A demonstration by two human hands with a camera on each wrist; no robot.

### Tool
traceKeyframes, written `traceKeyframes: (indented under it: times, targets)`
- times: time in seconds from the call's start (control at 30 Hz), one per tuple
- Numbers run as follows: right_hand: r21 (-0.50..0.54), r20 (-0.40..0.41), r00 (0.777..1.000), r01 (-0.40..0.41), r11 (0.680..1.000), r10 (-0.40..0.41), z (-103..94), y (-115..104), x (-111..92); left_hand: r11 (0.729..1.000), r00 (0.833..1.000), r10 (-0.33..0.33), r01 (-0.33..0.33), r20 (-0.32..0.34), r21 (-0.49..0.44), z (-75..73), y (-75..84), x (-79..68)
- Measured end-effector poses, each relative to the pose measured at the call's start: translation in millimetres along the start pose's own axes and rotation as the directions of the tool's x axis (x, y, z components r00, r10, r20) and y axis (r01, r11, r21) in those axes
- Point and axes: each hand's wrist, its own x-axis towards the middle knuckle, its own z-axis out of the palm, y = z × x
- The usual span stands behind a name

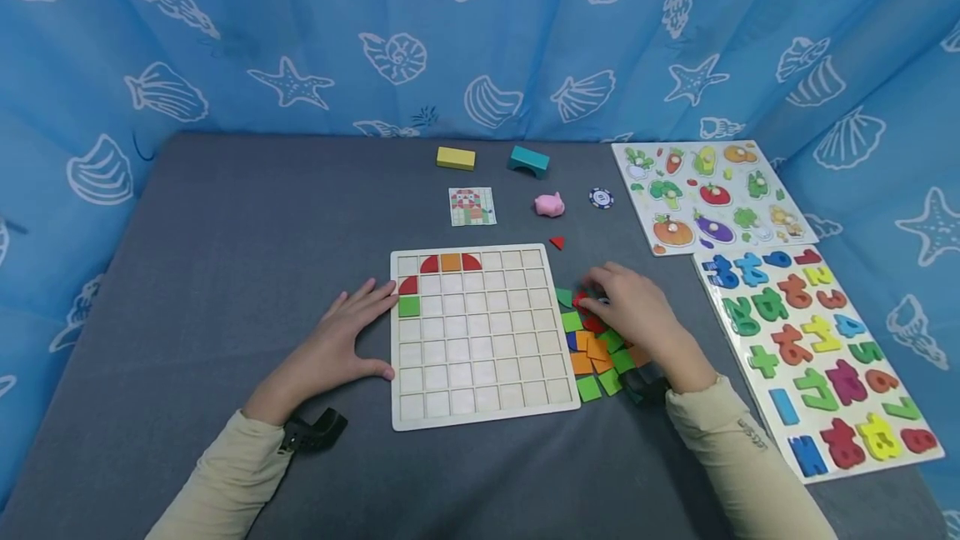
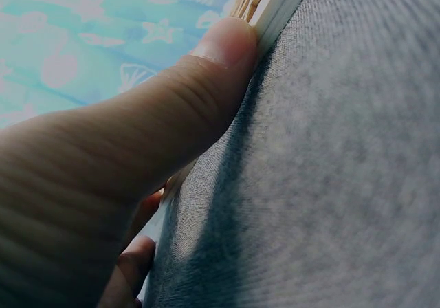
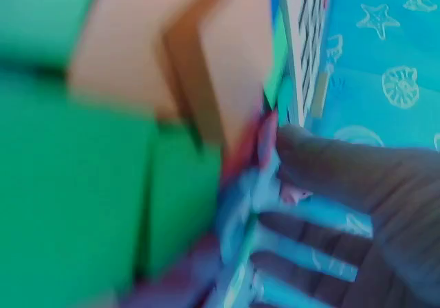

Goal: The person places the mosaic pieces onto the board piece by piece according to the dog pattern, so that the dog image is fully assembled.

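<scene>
A white gridded board [image 1: 487, 357] lies mid-table. Red quarter-round tiles [image 1: 472, 262], an orange square [image 1: 450, 262] and a green square [image 1: 408, 307] fill cells at its upper left. My left hand [image 1: 352, 336] rests at the board's left edge, fingers spread; its thumb [image 2: 227, 43] touches the side. My right hand [image 1: 633, 311] is over the loose tile pile [image 1: 600, 348], right of the board. Thumb and fingertips are at a red tile [image 1: 580, 299] there. In the blurred right wrist view I cannot tell whether they pinch it.
Behind the board lie a pattern card [image 1: 472, 207], yellow block [image 1: 456, 158], teal arch block [image 1: 528, 161], pink pig [image 1: 550, 205], poker chip [image 1: 602, 198] and red triangle [image 1: 557, 242]. Rightward are a vegetable puzzle [image 1: 712, 198] and a number puzzle [image 1: 817, 365]. A blue curtain [image 1: 480, 40] hangs behind.
</scene>
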Motion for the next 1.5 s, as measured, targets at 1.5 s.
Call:
traceKeyframes:
  times: [1.5]
  targets:
    - [-0.171,0.046,0.893,0.448,0.877,-0.448,32.8,-192,60,0.999,0.999,0.043,-0.043,-0.028,-0.023,-3.7,-1.4,-1.8]
